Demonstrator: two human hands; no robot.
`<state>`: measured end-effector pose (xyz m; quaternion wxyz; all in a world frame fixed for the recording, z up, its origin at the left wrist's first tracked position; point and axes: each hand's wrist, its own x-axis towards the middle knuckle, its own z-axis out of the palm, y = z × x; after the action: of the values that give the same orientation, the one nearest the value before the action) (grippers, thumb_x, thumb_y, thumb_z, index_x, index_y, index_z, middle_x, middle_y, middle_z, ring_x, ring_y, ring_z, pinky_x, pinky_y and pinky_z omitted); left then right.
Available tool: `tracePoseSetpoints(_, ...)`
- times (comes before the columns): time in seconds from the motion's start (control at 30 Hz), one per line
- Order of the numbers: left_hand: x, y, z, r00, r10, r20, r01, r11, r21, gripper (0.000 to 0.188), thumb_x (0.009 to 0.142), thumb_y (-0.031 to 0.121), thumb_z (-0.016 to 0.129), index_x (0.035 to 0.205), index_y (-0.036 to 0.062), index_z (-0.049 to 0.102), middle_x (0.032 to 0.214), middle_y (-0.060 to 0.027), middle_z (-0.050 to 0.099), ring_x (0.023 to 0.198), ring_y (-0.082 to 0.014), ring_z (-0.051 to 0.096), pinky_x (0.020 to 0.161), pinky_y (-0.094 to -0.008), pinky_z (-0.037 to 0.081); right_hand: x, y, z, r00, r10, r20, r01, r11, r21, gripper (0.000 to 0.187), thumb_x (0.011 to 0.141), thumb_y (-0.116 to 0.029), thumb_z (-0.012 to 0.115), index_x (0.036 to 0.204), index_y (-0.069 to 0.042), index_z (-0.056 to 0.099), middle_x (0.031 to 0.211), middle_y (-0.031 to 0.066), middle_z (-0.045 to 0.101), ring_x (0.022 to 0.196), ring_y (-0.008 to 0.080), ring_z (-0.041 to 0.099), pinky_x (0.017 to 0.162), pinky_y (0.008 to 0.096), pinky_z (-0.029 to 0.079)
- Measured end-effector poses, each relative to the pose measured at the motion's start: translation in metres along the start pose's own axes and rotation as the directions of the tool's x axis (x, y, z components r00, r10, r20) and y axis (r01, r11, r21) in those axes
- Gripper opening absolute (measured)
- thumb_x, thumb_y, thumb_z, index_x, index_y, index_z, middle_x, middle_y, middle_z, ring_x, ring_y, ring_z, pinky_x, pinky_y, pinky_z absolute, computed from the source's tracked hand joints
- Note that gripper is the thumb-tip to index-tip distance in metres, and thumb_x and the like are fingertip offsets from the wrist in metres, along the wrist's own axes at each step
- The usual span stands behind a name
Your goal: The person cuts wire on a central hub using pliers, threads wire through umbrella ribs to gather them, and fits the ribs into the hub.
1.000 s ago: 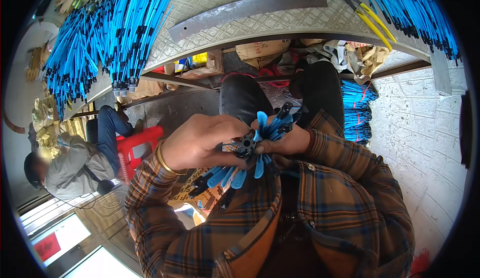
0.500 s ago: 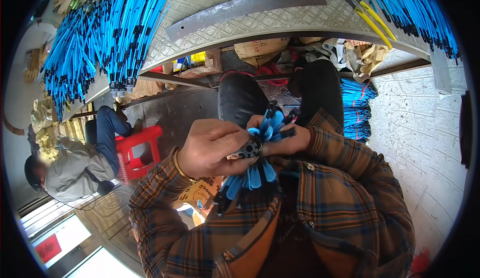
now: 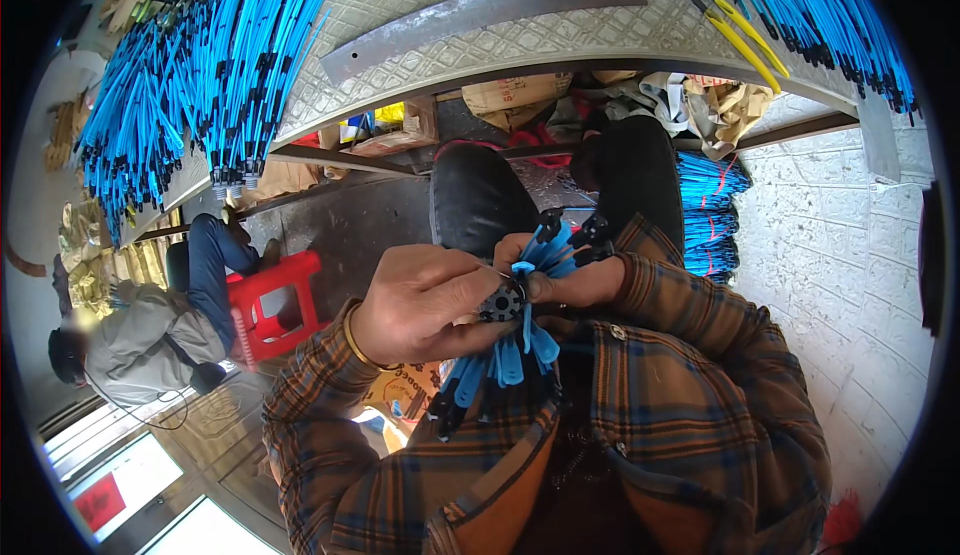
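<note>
- A white brick wall (image 3: 820, 255) rises to your right, and the patterned table (image 3: 400, 20) stretches across in front of you.
- On that table, a curved-looking grey metal strip (image 3: 490, 15) lies along the middle, and yellow-handled pliers (image 3: 740, 52) rest by the near edge, toward its right corner. One heap of blue rods (image 3: 245, 65) overhangs the near edge at the left; another heap (image 3: 830, 40) covers the right corner.
- Beyond the left end of the table, a co-worker (image 3: 150, 335) sits near a red stool (image 3: 295, 273).
- The black notched disc (image 3: 503, 302) is in your hands above your lap, well apart from the table's near edge, its round face turned up to view.
- Your left hand (image 3: 420, 300) has its fingers closed round the disc, thumb above and a finger below.
- Your right hand (image 3: 585, 280) has its fingers closed on the blue strips (image 3: 510, 360), thumb beside the disc's right side; black ends stick out above and below.
- Over the last second the disc has shifted slightly rightward and the lower strips have drawn in from a wider fan. As I judge it, that brings the work closer to your right thumb. Whether any strip is seated in a notch, I cannot tell.
</note>
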<state>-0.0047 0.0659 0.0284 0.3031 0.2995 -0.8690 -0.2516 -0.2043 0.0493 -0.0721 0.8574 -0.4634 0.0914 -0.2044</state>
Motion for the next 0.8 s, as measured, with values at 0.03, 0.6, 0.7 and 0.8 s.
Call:
tracePoseSetpoints(0.03, 0.001, -0.001, 0.0, 1.0, 0.015, 0.0, -0.015, 1.0, 0.004, 0.038, 0.057, 0.018, 0.08, 0.085, -0.0002, 0.061, 0.071, -0.0101, 0.058, 0.053, -0.0225, 0.057, 0.045, -0.0293, 0.043, 0.0, 0.0, 0.0, 1.0, 0.001, -0.002, -0.001, 1.0, 0.001, 0.03, 0.087, -0.03, 0.06, 0.102, -0.005, 0.054, 0.089, -0.0006, 0.055, 0.085, 0.0079, 0.05, 0.077, 0.0251, 0.042)
tracePoseSetpoints(0.6, -0.002, -0.012, -0.006, 0.992, -0.057, -0.112, 0.04, 0.988, -0.148, 0.064, 0.041, 0.034, 0.084, 0.088, 0.0052, 0.051, 0.072, -0.0076, 0.057, 0.06, -0.0269, 0.059, 0.051, -0.0324, 0.045, 0.009, -0.002, -0.007, 0.97, -0.02, 0.243, 0.073, 0.974, -0.213, 0.04, 0.083, -0.033, 0.064, 0.109, -0.004, 0.054, 0.093, 0.0034, 0.058, 0.086, 0.0115, 0.054, 0.079, 0.0292, 0.044)
tracePoseSetpoints(0.7, 0.005, -0.016, -0.012, 0.998, -0.051, 0.049, 0.055, 0.993, -0.104, 0.074, 0.036, 0.038, 0.084, 0.091, 0.0058, 0.047, 0.073, -0.008, 0.057, 0.062, -0.0265, 0.06, 0.053, -0.0315, 0.046, 0.01, -0.003, -0.005, 0.97, -0.065, 0.233, 0.115, 0.972, -0.207, 0.042, 0.083, -0.033, 0.064, 0.11, -0.004, 0.053, 0.094, 0.0039, 0.057, 0.085, 0.0119, 0.054, 0.078, 0.03, 0.045)
tracePoseSetpoints(0.8, 0.012, -0.018, -0.011, 0.996, -0.043, 0.072, 0.052, 0.99, -0.128, 0.073, 0.036, 0.038, 0.084, 0.091, 0.006, 0.048, 0.074, -0.0085, 0.057, 0.062, -0.026, 0.06, 0.054, -0.03, 0.046, 0.01, -0.001, -0.006, 0.972, -0.069, 0.225, 0.121, 0.966, -0.23, 0.039, 0.083, -0.031, 0.065, 0.108, -0.003, 0.052, 0.095, 0.0039, 0.056, 0.084, 0.0112, 0.054, 0.077, 0.0292, 0.045)
